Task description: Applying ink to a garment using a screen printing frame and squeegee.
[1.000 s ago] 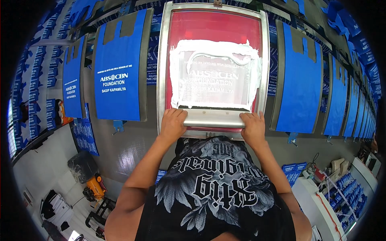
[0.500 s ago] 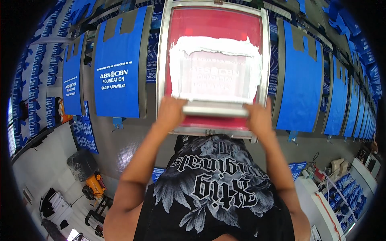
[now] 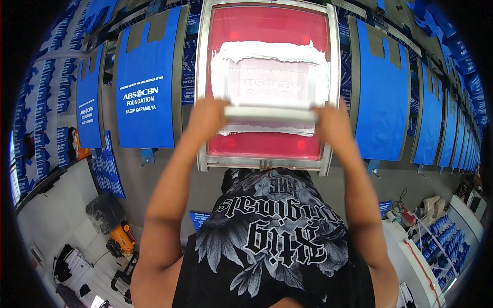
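I judge the stroke to be partway along: white ink [image 3: 267,50] is banked thickly beyond the squeegee [image 3: 272,114], and a ragged line of it lies on the nearer side. The left blue panel [image 3: 146,120] already carries white print, while the right blue panel [image 3: 382,102] shows none, so I take that side as left undone. What sits beneath the red mesh [image 3: 269,23] I cannot make out. The squeegee lies crosswise inside the screen frame [image 3: 203,66], between my left grip [image 3: 206,120] and right grip [image 3: 333,120]; both are clasped on its ends, though blur hides the exact finger placement.
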`<state>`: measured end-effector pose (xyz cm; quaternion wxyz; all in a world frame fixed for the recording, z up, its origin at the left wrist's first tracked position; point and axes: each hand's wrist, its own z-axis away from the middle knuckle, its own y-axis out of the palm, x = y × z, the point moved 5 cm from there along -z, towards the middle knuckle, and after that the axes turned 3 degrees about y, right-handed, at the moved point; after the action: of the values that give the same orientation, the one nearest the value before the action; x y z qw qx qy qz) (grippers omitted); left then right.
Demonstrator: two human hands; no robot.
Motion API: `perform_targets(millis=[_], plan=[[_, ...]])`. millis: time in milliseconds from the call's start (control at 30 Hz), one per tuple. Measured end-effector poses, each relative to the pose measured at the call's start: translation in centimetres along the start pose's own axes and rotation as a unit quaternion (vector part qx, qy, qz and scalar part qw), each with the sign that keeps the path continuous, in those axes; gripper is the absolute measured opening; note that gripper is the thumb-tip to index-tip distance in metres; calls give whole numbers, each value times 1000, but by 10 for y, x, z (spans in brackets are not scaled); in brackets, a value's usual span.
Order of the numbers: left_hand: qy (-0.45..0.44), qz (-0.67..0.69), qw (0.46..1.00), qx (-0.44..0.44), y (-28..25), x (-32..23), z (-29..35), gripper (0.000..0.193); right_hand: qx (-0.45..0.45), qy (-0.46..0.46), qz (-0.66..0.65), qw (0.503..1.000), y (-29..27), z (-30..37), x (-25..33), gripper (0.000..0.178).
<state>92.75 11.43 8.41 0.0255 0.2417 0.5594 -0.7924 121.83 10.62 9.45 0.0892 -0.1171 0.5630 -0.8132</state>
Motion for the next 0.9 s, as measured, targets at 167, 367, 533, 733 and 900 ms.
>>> perform_targets(millis=[167, 367, 533, 733, 900], plan=[[57, 8, 993, -103, 31, -23, 31, 25, -32, 31, -68, 997, 49, 37, 6, 41], [-30, -62, 996, -62, -30, 18, -122, 34, -98, 17, 51, 994, -12, -126, -47, 41], [-27, -35, 994, -103, -58, 33, -128, 39, -49, -48, -16, 997, -54, -169, -49, 47], [-155, 226, 960, -60, -10, -35, 29, 32, -6, -45, -56, 997, -88, -180, -65, 48], [-127, 425, 873, 203, 202, -61, 150, 44, 40, -94, -30, 994, -63, -198, -47, 54]])
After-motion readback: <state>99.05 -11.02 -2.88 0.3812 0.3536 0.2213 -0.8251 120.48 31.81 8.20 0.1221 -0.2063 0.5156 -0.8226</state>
